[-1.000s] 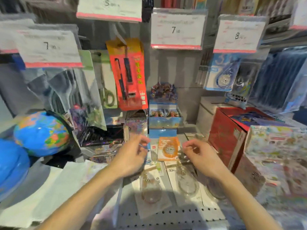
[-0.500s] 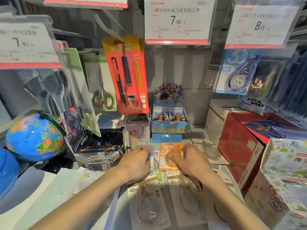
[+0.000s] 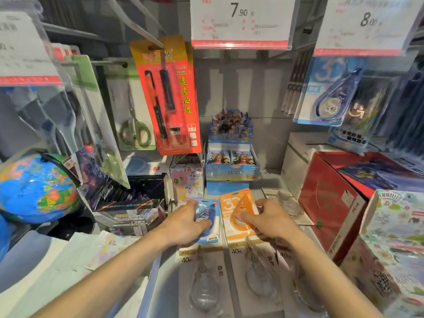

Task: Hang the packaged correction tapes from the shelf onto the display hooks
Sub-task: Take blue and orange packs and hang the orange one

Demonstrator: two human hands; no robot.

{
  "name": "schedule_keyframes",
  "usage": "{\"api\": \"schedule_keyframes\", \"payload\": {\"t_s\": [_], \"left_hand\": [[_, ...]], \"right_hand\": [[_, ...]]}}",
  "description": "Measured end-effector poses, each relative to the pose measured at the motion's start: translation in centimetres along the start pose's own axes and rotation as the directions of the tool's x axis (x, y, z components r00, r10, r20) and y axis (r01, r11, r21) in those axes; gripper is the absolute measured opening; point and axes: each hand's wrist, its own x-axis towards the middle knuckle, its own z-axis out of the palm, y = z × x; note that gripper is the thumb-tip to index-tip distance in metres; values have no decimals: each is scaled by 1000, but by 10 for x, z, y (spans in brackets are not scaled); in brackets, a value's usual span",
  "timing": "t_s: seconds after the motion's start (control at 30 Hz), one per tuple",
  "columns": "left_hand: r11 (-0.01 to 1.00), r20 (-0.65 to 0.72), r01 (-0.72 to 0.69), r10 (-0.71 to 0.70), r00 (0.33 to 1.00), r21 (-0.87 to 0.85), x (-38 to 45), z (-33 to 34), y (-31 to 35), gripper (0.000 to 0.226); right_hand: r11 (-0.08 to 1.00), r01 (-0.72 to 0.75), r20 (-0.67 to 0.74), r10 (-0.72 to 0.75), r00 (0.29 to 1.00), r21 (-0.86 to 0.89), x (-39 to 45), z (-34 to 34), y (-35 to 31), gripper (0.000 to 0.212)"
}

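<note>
**Reporter:** Two hands, one pack each — what do the fingers show?

**Photographer:** Left hand (image 3: 187, 222) lies over a blue pack (image 3: 207, 220), thumb at its lower edge and fingers curled across the blister. Right hand (image 3: 267, 220) has its thumb on the bubble of an orange pack (image 3: 238, 214), fingers bent round the right edge. Both are closing on the card; whether either pack is off the shelf yet cannot be told.

**Reporter:** Where do the packs sit?

**Photographer:** Side by side, flat on the shelf (image 3: 266, 182), overlapping the tops of the clear packs (image 3: 206, 285) laid in rows nearer the person. Likely stock laid out for hanging.

**Reporter:** And the surroundings?

**Photographer:** A blue card box (image 3: 231, 166) stands just behind the two packs, a red box (image 3: 328, 203) to the right, a globe (image 3: 39, 187) well to the left. Higher up, a correction tape (image 3: 330, 95) already hangs under the price tag (image 3: 367, 24) marked 8, apparently the sort of hook these packs are headed for. Hanging appears not yet begun.
</note>
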Motion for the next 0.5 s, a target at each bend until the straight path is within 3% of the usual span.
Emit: {"api": "schedule_keyframes", "payload": {"t_s": [0.1, 0.2, 0.27, 0.33, 0.43, 0.5], "left_hand": [[994, -54, 22, -28, 998, -108, 2, 0, 1, 81], [968, -126, 12, -45, 991, -249, 1, 2, 2, 96], [916, -104, 29, -77, 992, -399, 1, 3, 4, 102], [856, -79, 53, -108, 991, -514, 3, 3, 5, 92], [796, -38, 98, -150, 988, -597, 8, 2, 6, 54], [754, -5, 116, -156, 988, -646, 9, 2, 6, 47]], "right_hand": [[988, 1, -22, 3, 1000, 157, 1, 2, 0, 40], [961, -16, -33, 26, 999, 275, 4, 3, 3, 48], [925, -25, -31, 40, 999, 378, 5, 2, 5, 51], [891, -35, -30, 55, 998, 453, 5, 0, 7, 53], [865, -38, -18, 54, 998, 501, 3, -3, 8, 54], [848, -28, -17, 43, 999, 529, -1, -4, 7, 51]]}}
